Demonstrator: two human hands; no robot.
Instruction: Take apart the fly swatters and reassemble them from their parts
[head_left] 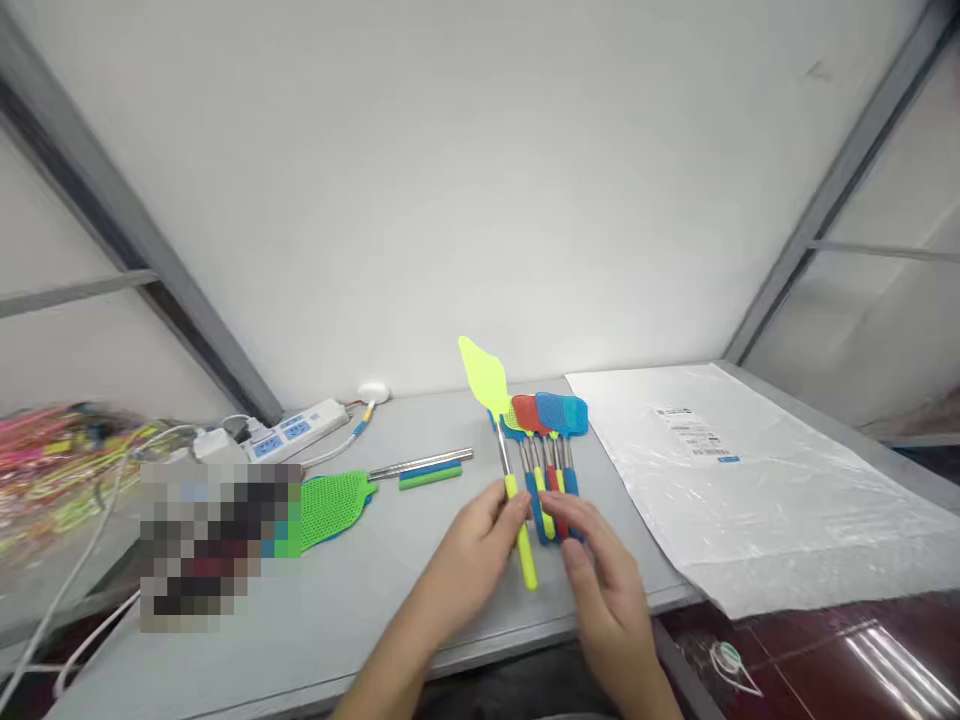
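Observation:
My left hand [480,545] is closed round the handle of a yellow fly swatter [485,378], whose head tilts up and away to the left. Just right of it lies a row of fly swatters [551,410] with blue, red and yellow handles and metal shafts, their heads overlapping at the far end. Over the near handles of that row, my right hand [604,575] has thumb and fingers apart; whether its fingertips touch them I cannot tell. Green and blue fly swatters [337,505] lie stacked further left, handles pointing right.
A white power strip [300,430] with plugs and cables is at the back left, near a blurred-out patch [214,545]. Bundles of colourful strips [64,470] fill the far left. White plastic packaging [750,500] with a label covers the table's right side and hangs over its front edge.

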